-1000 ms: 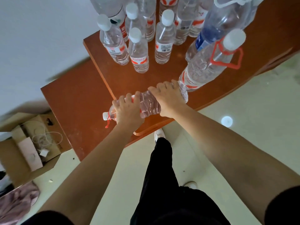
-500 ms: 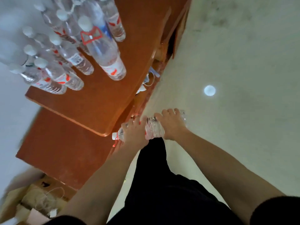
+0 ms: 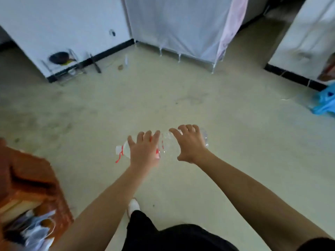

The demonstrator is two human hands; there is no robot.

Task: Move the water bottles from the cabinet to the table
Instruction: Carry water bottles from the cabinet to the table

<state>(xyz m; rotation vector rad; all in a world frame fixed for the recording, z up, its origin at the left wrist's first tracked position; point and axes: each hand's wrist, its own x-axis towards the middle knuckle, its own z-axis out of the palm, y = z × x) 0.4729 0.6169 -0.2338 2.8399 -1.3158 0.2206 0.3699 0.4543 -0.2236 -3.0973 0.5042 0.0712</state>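
Since the earlier frames the view has swung away from the brown furniture top crowded with standing bottles, so that open floor [image 3: 208, 109] now fills most of the picture and only a blurred brown furniture corner [image 3: 30, 180] shows at the near left edge. Both hands have stayed on the same clear water bottle [image 3: 168, 146], which lies sideways in the air above the floor, its white cap [image 3: 119, 149] pointing left with a red strap [image 3: 118, 158] dangling beneath it. At the neck end, the left hand [image 3: 145, 153] covers the bottle from above, fingers spread and curled over its far side. Over the base end lies the right hand [image 3: 190, 144], fingers arched across the top and thumb stretched out on the near side; the bottle's crinkled middle shows between the two hands. Both grips look loose rather than tight, with palms pressed on the plastic. Below the arms, a dark trouser leg [image 3: 145, 230] and a white shoe [image 3: 133, 205] show at the near edge. Across the far side stands a white fabric wardrobe [image 3: 174, 24] with a pink cloth [image 3: 230, 28] hanging at its right. At the far left a small wire rack [image 3: 63, 67] leans by the wall, and a blue plastic bag [image 3: 326, 104] lies at the right edge.
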